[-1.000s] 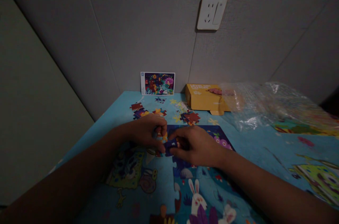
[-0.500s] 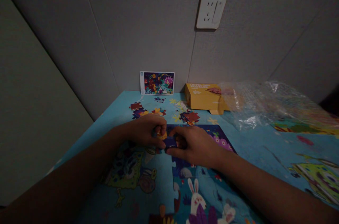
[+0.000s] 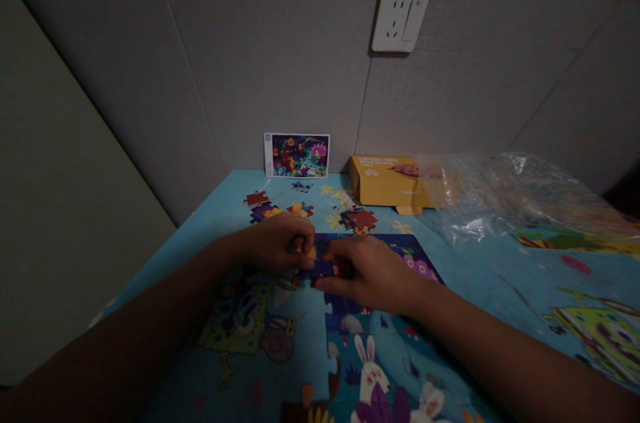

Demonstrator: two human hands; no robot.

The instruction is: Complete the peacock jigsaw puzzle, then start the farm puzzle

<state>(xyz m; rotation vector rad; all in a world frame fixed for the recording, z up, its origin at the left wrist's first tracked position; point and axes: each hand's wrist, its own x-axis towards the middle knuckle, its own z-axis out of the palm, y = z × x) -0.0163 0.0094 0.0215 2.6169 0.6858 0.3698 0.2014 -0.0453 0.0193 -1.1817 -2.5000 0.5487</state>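
Observation:
A partly joined jigsaw puzzle [image 3: 350, 326], with a white rabbit and purple leaves, lies on the table in front of me. At its far left edge my left hand [image 3: 280, 243] pinches a dark blue puzzle piece [image 3: 309, 268] with some orange on it. My right hand [image 3: 363, 270] rests on the joined part beside that piece, its thumb and fingers bent and pressed down on the puzzle. The fingers hide part of the piece and the seam around it.
Loose puzzle pieces [image 3: 359, 219] lie beyond the hands, with more pieces [image 3: 263, 210] to the left. A picture card [image 3: 300, 156] leans on the wall. A yellow puzzle box [image 3: 383, 186] and a clear plastic bag [image 3: 490, 196] are at the back right. A blue cartoon tablecloth [image 3: 480, 316] covers the table.
The piece in my left hand now lies lower and flatter against the joined puzzle. My right fingers have shifted slightly; both arms stay nearly where they were.

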